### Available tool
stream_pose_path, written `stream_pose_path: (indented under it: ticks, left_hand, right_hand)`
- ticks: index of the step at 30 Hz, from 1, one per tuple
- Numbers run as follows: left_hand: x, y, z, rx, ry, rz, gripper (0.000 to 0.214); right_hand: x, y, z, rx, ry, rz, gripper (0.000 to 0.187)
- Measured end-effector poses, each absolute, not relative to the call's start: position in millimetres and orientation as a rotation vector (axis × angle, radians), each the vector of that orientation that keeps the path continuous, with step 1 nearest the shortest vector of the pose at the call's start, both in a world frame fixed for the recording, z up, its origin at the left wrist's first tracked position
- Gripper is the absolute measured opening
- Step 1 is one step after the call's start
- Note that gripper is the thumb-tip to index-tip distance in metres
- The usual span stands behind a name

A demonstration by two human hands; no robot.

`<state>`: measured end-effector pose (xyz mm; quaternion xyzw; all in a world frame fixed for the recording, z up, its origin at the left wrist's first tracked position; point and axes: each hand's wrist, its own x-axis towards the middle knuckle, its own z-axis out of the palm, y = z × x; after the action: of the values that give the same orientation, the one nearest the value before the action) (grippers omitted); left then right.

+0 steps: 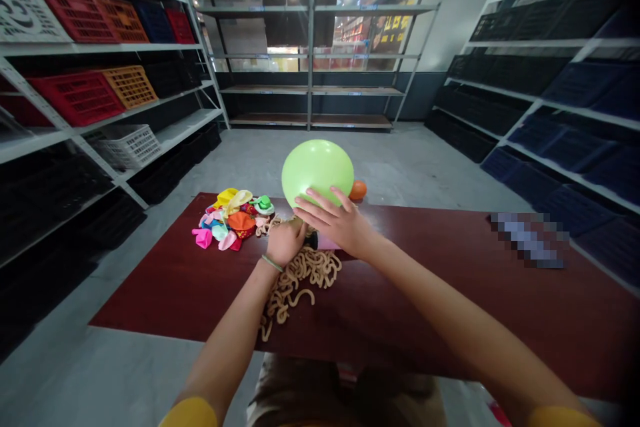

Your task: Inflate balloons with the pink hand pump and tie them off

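Note:
A blown-up light green balloon (317, 170) stands over the far side of the table, in front of my hands. My right hand (340, 221) lies against its lower right side with the fingers stretched out. Just under the balloon, my left hand (286, 241) is closed; what its fingers hold is hidden. Between the hands show a small dark object and a pink-purple piece (327, 241), both partly covered. Tan, twisted cord-like strands (313, 267) lie heaped below my hands. An orange rounded thing (359, 190), perhaps another balloon, peeks out behind the green one.
Several limp coloured balloons (230, 220) are piled at the left of the dark red table (425, 293). A blurred-out patch (530, 240) covers something at the right. Shelves with crates (75, 97) line the left; more shelving (310, 90) stands at the back and right.

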<state>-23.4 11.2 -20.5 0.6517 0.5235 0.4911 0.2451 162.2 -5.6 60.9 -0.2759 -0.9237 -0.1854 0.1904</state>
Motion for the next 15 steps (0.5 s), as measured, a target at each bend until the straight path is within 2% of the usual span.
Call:
stream_pose_path:
  ticks: [3,9,15]
  left_hand:
    - [-23,10,-20,1.856,1.468,1.260,0.030]
    - [-23,9,-18,2.004,1.513,1.104,0.028]
    - [-28,4,-5,2.320,1.711,0.555,0.038]
  right_hand:
    - [156,10,55,-0.753,-2.640,-0.549,0.059]
    - [162,24,21,-0.920,-2.585,-0.590,0.037]
    - [159,35,13,-0.809,-2.542,-0.713,0.029]
